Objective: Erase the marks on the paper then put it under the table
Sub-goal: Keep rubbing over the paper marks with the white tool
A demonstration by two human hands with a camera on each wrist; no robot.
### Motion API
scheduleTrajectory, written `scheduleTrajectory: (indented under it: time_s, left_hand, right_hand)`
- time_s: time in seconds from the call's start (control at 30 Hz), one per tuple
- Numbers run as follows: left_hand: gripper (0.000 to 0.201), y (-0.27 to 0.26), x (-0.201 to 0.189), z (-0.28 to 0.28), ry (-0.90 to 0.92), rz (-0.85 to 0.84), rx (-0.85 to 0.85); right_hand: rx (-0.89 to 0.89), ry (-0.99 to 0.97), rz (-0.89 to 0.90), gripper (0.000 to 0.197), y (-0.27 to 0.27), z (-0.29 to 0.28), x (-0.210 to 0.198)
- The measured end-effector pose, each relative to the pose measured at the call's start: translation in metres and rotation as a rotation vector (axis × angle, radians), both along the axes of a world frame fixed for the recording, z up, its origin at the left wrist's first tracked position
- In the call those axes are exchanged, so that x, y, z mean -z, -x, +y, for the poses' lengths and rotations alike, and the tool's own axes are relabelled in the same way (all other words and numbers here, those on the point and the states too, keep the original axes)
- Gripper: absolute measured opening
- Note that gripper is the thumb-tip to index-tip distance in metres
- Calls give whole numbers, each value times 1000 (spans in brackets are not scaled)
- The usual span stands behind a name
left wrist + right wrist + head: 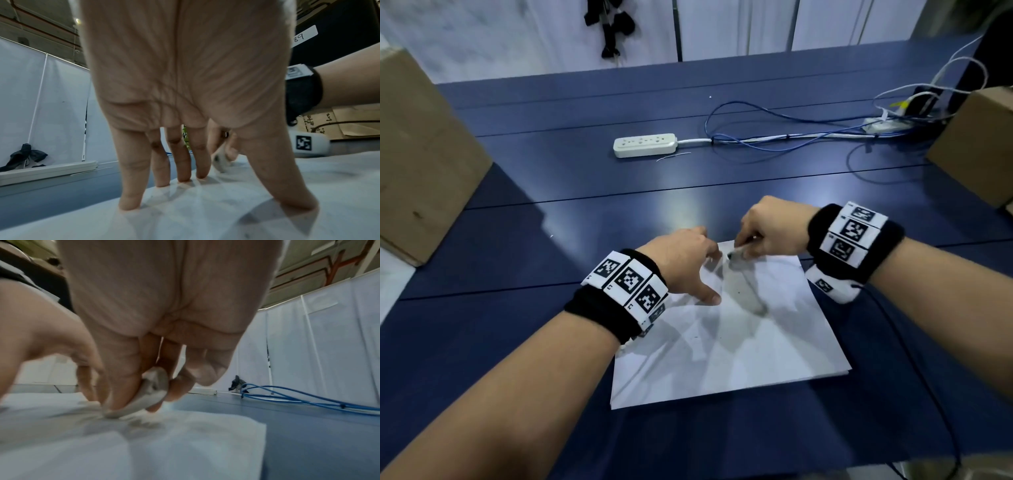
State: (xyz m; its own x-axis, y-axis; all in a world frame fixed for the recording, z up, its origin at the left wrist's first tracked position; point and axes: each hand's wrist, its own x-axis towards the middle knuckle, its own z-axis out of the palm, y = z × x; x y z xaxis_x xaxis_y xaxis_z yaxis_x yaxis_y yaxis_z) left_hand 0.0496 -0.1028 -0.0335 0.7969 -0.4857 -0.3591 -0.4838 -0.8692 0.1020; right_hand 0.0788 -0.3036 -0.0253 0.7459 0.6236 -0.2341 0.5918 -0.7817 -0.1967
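A white sheet of paper [736, 346] lies on the blue table [551, 212], smudged grey near its far edge. My left hand [685, 263] presses down on the paper's far left part with straight, spread fingers [183, 165]. My right hand [767, 226] pinches a worn white eraser [144, 395] between thumb and fingers, its end touching the paper at the far edge. The eraser [738, 253] shows in the head view as a small pale piece with a dark tip. Both hands sit close together.
A white power strip [645, 145] lies in the middle of the table, with blue and white cables [791, 137] running to the right. Cardboard boxes stand at the left [421, 161] and the right [976, 144]. White panels close the far side.
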Motion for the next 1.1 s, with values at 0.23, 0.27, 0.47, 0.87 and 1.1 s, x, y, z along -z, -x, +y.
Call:
scheduleTrajectory:
  time_s: [0.23, 0.27, 0.47, 0.87, 1.1]
  left_hand:
    - [74, -1, -1, 0, 18, -3, 16]
    - [75, -2, -2, -1, 21, -1, 16]
    - [75, -1, -3, -2, 4, -4, 19]
    - [72, 1, -5, -3, -9, 3, 22]
    - [69, 0, -3, -3, -8, -7, 20]
  right_hand:
    - [-150, 19, 85, 18, 21, -7, 2]
    - [-153, 67, 175, 19, 26, -8, 0]
    - [51, 37, -41, 39, -8, -1, -3]
    - [59, 64, -46, 32, -3, -6, -2]
    - [-132, 111, 93, 16, 28, -13, -4]
